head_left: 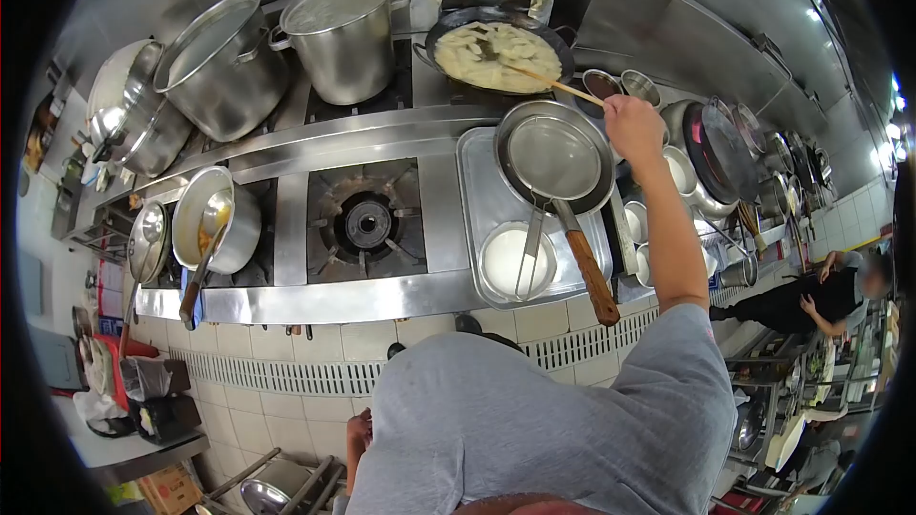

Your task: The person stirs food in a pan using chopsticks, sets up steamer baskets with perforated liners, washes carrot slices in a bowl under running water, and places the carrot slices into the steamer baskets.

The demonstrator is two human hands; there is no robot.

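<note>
My right hand [634, 124] is closed around the end of a long wooden stick-like handle [558, 87]. Its far end reaches into a large black wok [434, 50], where pale, flat pieces of food [515, 50] lie in liquid; whatever tip it has is hard to make out there. Below that hand, a round mesh strainer [554, 160] rests over a dark pan with a wooden handle [587, 272]. My left hand [359, 429] hangs low beside my body, its fingers curled in and partly hidden, with nothing visible in it.
Two tall steel stockpots [342, 43] [224, 76] stand on the back burners. At front left is a pot [243, 229] with a ladle. A bare burner [366, 219] sits mid-stove. A metal tray [474, 195] holds a white bowl [517, 257]. Another person [830, 291] stands at far right.
</note>
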